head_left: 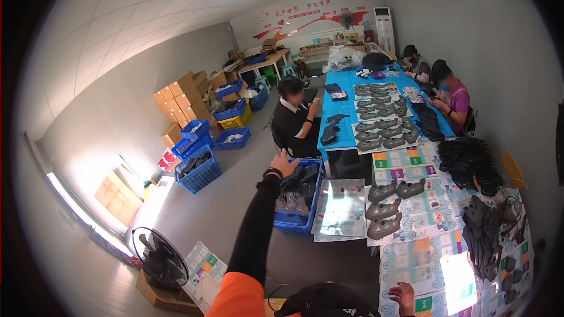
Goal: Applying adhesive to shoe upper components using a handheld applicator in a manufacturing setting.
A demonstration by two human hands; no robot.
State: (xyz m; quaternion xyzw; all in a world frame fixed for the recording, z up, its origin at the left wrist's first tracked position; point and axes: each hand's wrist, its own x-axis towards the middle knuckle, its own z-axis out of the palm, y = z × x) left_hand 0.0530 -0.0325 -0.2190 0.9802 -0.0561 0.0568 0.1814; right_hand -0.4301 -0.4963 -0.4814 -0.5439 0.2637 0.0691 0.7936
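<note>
My left hand (284, 165) reaches out at arm's length over the far-left rim of a blue plastic crate (319, 191), its fingers apart and nothing in them. Dark and grey moulded parts (292, 201) fill much of that crate. Low in the picture, my right hand (403, 296) hovers at the near edge of the patterned table cover (411, 258), fingers loosely spread and holding nothing. Beyond it, several grey curved pieces with cut-outs (385, 208) lie on a pale sheet. A pile of dark parts (483, 238) rests on the table's right side.
A blue-covered table (346, 105) with rows of grey parts extends ahead. One person (292, 120) sits at its left, two others (455, 103) at its right. Blue crates (200, 173) and cardboard boxes (182, 97) line the left. A black fan (160, 258) stands lower left.
</note>
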